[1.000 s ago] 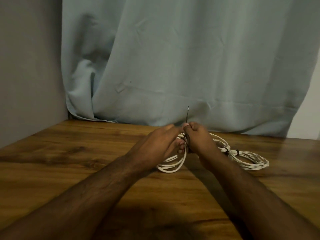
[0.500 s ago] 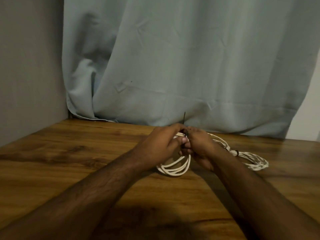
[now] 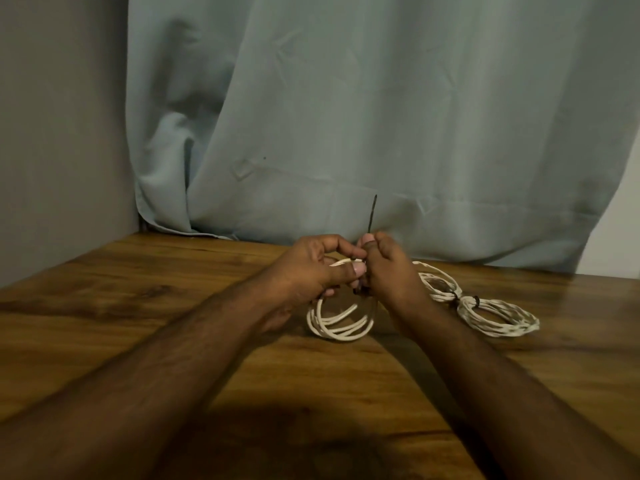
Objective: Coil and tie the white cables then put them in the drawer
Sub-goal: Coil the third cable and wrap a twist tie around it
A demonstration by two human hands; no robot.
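Hands meet above the wooden worktop (image 3: 173, 306): left hand (image 3: 304, 271) pinches the white cable coil (image 3: 341, 323); right hand (image 3: 391, 271) pinches a dark tie (image 3: 372, 216). Tied coil (image 3: 498, 315) lies right.

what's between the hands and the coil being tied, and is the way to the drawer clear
Nothing is between them: the left hand and right hand already hold the white coil and pinch the dark tie. No drawer is in view, so that path cannot be judged.
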